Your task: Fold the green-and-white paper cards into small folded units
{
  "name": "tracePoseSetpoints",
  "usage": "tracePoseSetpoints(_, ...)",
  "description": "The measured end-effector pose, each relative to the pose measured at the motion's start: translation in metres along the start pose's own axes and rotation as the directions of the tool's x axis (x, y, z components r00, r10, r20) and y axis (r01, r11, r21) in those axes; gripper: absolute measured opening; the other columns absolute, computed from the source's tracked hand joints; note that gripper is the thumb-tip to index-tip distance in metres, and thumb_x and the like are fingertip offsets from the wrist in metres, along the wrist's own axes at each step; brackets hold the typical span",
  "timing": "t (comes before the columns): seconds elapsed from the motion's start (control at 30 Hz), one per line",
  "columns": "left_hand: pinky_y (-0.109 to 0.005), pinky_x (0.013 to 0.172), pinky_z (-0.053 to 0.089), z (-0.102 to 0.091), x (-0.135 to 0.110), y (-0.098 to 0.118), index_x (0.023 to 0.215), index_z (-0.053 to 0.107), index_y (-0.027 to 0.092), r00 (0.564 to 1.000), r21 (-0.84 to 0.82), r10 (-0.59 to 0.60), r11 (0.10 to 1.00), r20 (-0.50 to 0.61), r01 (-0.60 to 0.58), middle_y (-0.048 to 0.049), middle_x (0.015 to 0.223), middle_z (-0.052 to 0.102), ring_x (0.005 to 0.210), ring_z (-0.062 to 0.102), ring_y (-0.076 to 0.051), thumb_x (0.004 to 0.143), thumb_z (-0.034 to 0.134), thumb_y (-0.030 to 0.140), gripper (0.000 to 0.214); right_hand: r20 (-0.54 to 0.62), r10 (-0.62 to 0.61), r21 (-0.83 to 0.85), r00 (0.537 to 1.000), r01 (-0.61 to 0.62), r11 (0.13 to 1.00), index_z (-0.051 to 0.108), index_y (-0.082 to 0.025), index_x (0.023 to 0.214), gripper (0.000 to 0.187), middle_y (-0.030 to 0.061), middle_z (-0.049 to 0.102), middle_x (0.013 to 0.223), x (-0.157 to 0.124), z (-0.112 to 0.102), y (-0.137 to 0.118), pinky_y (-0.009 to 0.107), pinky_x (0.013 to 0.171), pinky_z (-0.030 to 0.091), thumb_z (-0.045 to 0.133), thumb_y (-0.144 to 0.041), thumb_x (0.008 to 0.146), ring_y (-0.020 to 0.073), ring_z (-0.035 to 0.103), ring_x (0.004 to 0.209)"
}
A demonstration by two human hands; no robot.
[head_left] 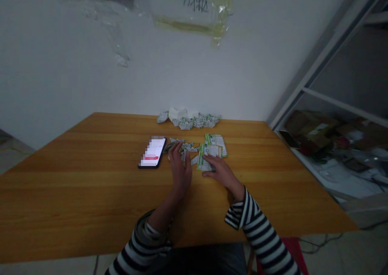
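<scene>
My left hand [181,168] is raised over a heap of torn, crumpled green-and-white printed wrapper pieces [188,146]. Its fingers are stretched out, and I see nothing held in it. With fingers out flat, my right hand [222,172] rests on a flat green-and-white printed packet [214,150], thumb by the near edge. Partly under that one lies another similar packet [218,139], farther back. Part of the wrapper heap is hidden behind my left hand. Left of the heap lies a phone [153,154] with a lit screen.
Along the wall side of the wooden table [91,194] runs a row of crumpled wrappers [197,121] with white tissue-like paper [177,114] among them. A taped paper sign [194,4] hangs on the wall. At the right stands a shelf [336,182] with assorted items.
</scene>
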State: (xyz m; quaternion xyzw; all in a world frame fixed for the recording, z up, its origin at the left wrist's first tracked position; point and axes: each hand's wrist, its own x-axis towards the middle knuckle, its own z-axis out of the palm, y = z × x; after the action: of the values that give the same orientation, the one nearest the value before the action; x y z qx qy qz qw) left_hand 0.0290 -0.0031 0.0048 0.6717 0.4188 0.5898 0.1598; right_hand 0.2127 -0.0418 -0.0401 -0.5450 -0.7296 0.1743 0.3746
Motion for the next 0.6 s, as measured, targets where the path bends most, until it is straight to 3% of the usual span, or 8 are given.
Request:
tracePoseSetpoints(0.17, -0.041, 0.099, 0.043, 0.002, 0.001, -0.014, 0.125, 0.049, 0.018, 0.996, -0.058, -0.074, 0.996, -0.041, 0.071, -0.014, 0.124, 0.055, 0.117, 0.053, -0.024, 0.093, 0.048, 0.027, 0.032, 0.067, 0.027, -0.153, 0.997, -0.016, 0.988, 0.065, -0.025, 0.122, 0.04, 0.0102, 0.059, 0.133, -0.001, 0.001, -0.012, 0.043, 0.106, 0.039, 0.069, -0.032, 0.083, 0.0262, 0.051, 0.128)
tracePoseSetpoints(0.3, -0.036, 0.086, 0.05, 0.005, -0.003, -0.019, 0.121, 0.051, 0.019, 0.979, -0.115, -0.077, 0.988, 0.19, 0.1, -0.0077, 0.099, 0.067, 0.092, 0.064, -0.02, 0.095, 0.044, 0.027, 0.028, 0.104, 0.098, -0.31, 0.99, -0.061, 0.949, 0.063, -0.024, 0.125, 0.038, 0.0081, 0.058, 0.134, -0.002, -0.002, -0.025, 0.037, 0.103, 0.042, 0.063, -0.033, 0.088, 0.0245, 0.053, 0.126)
tracePoseSetpoints(0.37, -0.035, 0.085, 0.05, 0.007, -0.008, -0.017, 0.122, 0.051, 0.019, 0.942, -0.123, -0.031, 0.99, 0.333, 0.076, -0.0072, 0.098, 0.068, 0.091, 0.065, -0.02, 0.095, 0.044, 0.027, 0.029, 0.084, 0.125, -0.355, 0.989, -0.088, 0.931, 0.062, -0.026, 0.126, 0.039, 0.0069, 0.06, 0.132, -0.003, -0.002, -0.03, 0.035, 0.099, 0.045, 0.062, -0.034, 0.088, 0.0251, 0.057, 0.121)
tracePoseSetpoints(0.43, -0.035, 0.084, 0.05, 0.01, -0.013, -0.016, 0.123, 0.051, 0.02, 0.878, -0.101, -0.009, 0.993, 0.479, 0.065, -0.0076, 0.099, 0.068, 0.09, 0.065, -0.02, 0.094, 0.044, 0.026, 0.03, 0.055, 0.151, -0.388, 0.987, -0.118, 0.914, 0.061, -0.029, 0.126, 0.039, 0.0061, 0.063, 0.129, -0.003, -0.002, -0.032, 0.034, 0.093, 0.047, 0.062, -0.035, 0.088, 0.0258, 0.062, 0.114)
tracePoseSetpoints(0.53, -0.037, 0.085, 0.05, 0.012, -0.016, -0.016, 0.121, 0.052, 0.019, 0.846, -0.075, -0.011, 0.995, 0.533, 0.059, -0.0086, 0.101, 0.068, 0.092, 0.065, -0.022, 0.094, 0.044, 0.025, 0.03, 0.005, 0.194, -0.406, 0.981, -0.175, 0.897, 0.065, -0.031, 0.121, 0.033, 0.0058, 0.07, 0.119, -0.002, 0.001, -0.031, 0.033, 0.089, 0.049, 0.061, -0.035, 0.088, 0.0254, 0.066, 0.106)
tracePoseSetpoints(0.6, -0.039, 0.091, 0.047, 0.011, -0.015, -0.019, 0.116, 0.055, 0.019, 0.886, -0.062, -0.035, 0.995, 0.463, 0.072, -0.0102, 0.106, 0.066, 0.099, 0.063, -0.023, 0.092, 0.046, 0.024, 0.027, -0.072, 0.226, -0.375, 0.972, -0.236, 0.896, 0.069, -0.029, 0.116, 0.03, 0.0062, 0.073, 0.112, -0.002, 0.004, -0.027, 0.032, 0.088, 0.049, 0.061, -0.035, 0.088, 0.0248, 0.067, 0.102)
